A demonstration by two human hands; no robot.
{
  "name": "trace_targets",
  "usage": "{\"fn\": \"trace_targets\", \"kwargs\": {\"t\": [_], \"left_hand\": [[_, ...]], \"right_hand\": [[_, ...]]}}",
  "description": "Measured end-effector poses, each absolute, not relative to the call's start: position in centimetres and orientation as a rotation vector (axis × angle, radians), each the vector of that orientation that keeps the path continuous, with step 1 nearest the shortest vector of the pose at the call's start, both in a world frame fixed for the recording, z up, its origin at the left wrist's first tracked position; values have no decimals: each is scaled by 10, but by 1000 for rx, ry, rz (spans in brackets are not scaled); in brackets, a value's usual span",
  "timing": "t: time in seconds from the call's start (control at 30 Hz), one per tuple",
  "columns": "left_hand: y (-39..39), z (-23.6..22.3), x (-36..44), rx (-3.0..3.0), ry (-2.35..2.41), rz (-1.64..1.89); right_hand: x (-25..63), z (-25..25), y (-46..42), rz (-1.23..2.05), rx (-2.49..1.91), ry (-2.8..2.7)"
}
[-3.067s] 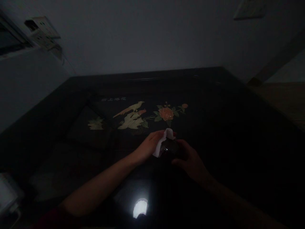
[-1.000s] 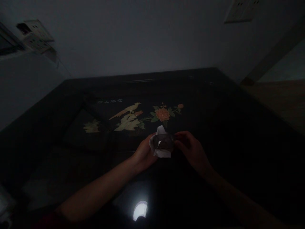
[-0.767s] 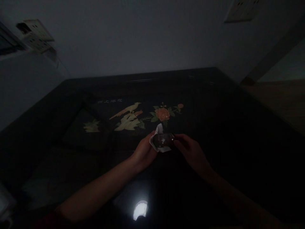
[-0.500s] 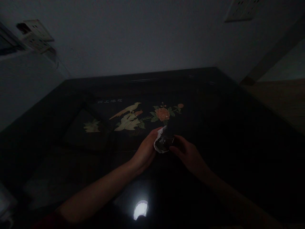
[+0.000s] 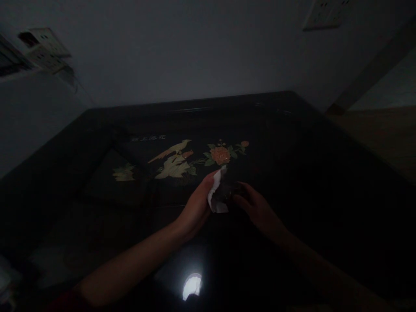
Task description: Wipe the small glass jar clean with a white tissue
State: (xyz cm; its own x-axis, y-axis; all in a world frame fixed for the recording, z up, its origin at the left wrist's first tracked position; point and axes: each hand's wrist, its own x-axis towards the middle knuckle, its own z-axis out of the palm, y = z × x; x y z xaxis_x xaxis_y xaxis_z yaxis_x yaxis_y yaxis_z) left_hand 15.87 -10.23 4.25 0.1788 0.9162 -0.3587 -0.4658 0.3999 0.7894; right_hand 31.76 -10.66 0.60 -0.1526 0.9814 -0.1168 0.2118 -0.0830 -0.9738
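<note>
Over the dark glossy tabletop (image 5: 286,208), my left hand (image 5: 199,200) is closed around a crumpled white tissue (image 5: 213,190). A torn-looking edge of the tissue stands up beside the palm. Opposite it, my right hand (image 5: 256,206) pinches a small dark shiny object (image 5: 229,193). That object sits between the two hands, against or just beside the tissue. The scene is too dim to make out its kind, and the fingertips of both hands are partly lost in shadow.
Inlaid in the tabletop are a bird (image 5: 173,149), a pink flower (image 5: 220,154) and pale leaves. A lamp reflection (image 5: 192,286) glares near the front. Behind rises a wall (image 5: 195,52) with sockets (image 5: 326,15) at right and more sockets (image 5: 47,47) at left.
The tissue has shifted slightly left and its lower part now flares out more. The dark object has turned a little in my right hand, and its bright edge no longer shows.
</note>
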Motion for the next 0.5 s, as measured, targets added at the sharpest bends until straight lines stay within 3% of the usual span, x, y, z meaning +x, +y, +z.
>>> {"fn": "trace_targets", "kwargs": {"t": [0.3, 0.5], "left_hand": [[-93, 33, 160, 431, 880, 1075], [-98, 26, 164, 526, 951, 1098]], "right_hand": [[312, -5, -107, 1730, -1045, -1039], [305, 1, -113, 1766, -978, -973]]}}
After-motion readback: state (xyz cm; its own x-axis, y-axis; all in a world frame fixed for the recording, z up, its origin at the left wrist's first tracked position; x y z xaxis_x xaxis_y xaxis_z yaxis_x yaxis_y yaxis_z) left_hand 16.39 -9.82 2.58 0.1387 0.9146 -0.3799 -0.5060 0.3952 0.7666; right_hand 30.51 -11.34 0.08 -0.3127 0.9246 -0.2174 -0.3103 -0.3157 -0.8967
